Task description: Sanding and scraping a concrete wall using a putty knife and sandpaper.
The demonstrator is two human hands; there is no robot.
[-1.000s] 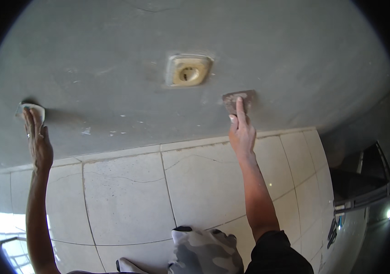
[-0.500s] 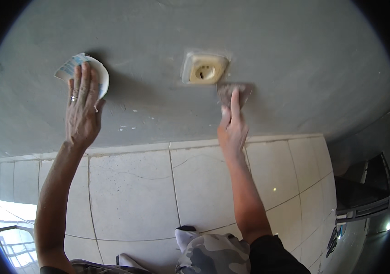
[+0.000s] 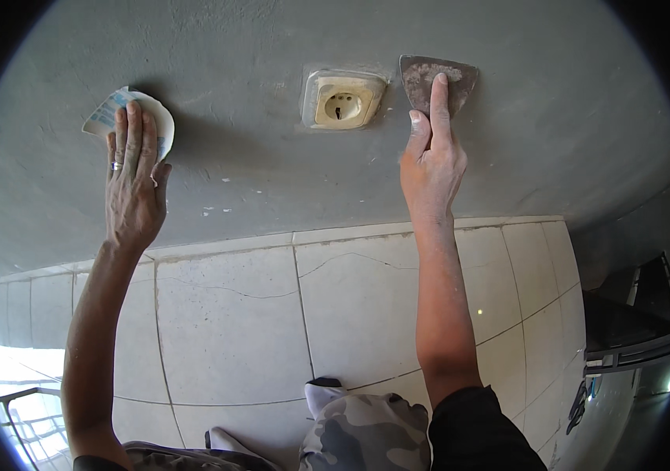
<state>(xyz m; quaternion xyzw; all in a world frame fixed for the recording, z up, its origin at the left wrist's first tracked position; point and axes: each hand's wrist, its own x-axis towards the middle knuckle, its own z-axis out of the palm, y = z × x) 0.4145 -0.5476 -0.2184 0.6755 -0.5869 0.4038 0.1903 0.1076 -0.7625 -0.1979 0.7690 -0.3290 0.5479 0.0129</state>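
Observation:
A putty knife with a wide, dusty blade is gripped in my right hand, its face toward the grey wall and my index finger stretched along it. It sits just right of a yellowed wall socket. At the left, my left hand, with a ring on one finger, presses a round sheet of sandpaper to the wall. The sheet's pale back with blue print shows, and one edge curls off the wall.
White floor tiles with cracks meet the wall below the socket. Pale chips mark the wall's lower part. My knee in camouflage cloth is at the bottom. A dark piece of furniture stands at right, a metal frame at lower left.
My right hand has moved the putty knife up and to the right, from under the socket to beside it. My left hand stays on the sandpaper, with the view slightly shifted.

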